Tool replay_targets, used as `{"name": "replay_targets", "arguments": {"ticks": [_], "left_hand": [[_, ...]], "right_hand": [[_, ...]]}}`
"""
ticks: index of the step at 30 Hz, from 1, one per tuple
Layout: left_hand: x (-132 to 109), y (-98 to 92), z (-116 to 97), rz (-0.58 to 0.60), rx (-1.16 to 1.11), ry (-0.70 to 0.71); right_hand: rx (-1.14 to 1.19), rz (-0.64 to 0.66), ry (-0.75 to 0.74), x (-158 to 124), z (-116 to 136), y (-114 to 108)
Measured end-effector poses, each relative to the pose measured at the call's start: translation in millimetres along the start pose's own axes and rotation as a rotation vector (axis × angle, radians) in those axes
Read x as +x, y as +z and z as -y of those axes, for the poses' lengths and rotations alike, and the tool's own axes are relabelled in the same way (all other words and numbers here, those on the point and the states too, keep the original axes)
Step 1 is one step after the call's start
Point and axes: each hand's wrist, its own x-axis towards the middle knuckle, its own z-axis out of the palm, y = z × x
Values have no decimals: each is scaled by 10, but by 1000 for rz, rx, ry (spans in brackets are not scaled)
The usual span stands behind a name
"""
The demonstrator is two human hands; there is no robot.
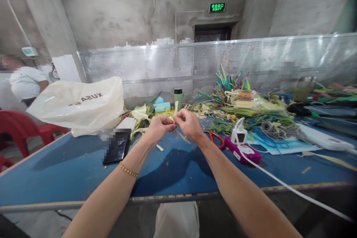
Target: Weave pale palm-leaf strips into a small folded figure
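My left hand [162,128] and my right hand [188,122] meet above the middle of the blue table [164,167]. Both pinch a pale, flat strip [176,108] that looks like dried plant leaf. One end stands up between the fingers, and a lower end hangs toward the table. The fingertips of both hands are closed and almost touch; exactly how the strip is folded there is too small to tell. A gold bracelet circles my left wrist. Red-handled scissors [219,140] lie just right of my right wrist, partly hidden by it.
A white plastic bag [80,108] and a black phone [117,148] are at left. Behind my hands stands a green bottle [178,98]. On the right are a purple power strip [244,152] with a white cable, and heaped coloured cords [259,124]. A perforated metal screen [139,70] runs along the back.
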Motion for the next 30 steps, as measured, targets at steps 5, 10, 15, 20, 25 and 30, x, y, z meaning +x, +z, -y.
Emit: {"name": "replay_targets", "arguments": {"ticks": [5,10,15,20,25,30], "left_hand": [[-8,28,-6,-31,-32,-37],[2,55,19,-32,-25,-56],[17,9,34,-6,-40,-27],[5,-97,-34,125,-60,-68],[-3,-58,-53,101,-69,-55],[7,-15,-13,41,-51,-15]], "right_hand": [[-21,-46,-6,-24,-17,45],[-40,-81,7,-39,-43,87],[60,-30,43,4,-91,79],[101,-54,46,45,-125,46],[120,-48,41,35,-113,54],[149,-31,32,23,-103,77]]}}
